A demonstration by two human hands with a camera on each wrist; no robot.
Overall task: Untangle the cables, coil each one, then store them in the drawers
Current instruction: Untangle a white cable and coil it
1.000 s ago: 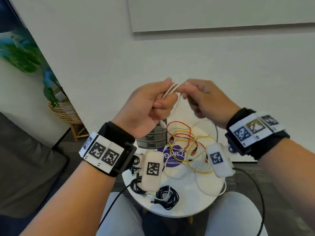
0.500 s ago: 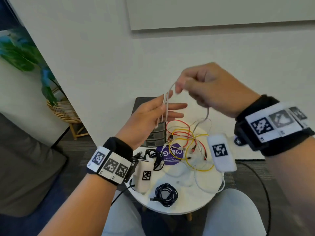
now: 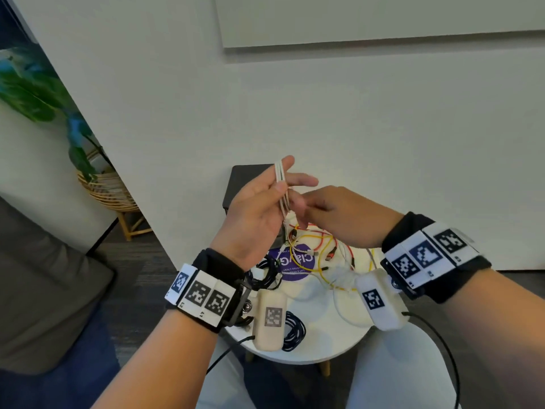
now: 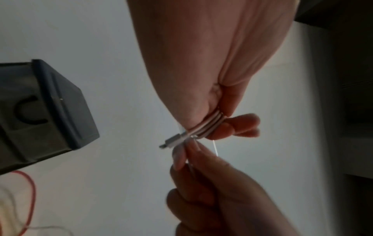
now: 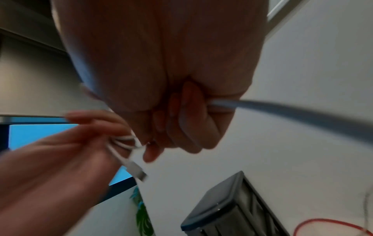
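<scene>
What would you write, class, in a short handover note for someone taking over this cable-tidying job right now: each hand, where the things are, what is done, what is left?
Left hand: raised over the table, thumb pinning several loops of the white cable against its straight fingers; a plug sticks out below.
Right hand: pinching the same cable's free run just under the loops.
On the round table: red and yellow wires tangled with white ones, a black bundle, a dark coiled cable, the drawer unit at the back.
Done: white cable partly coiled.
Left: finish the coil, untangle and coil the others, store them in the drawers.
</scene>
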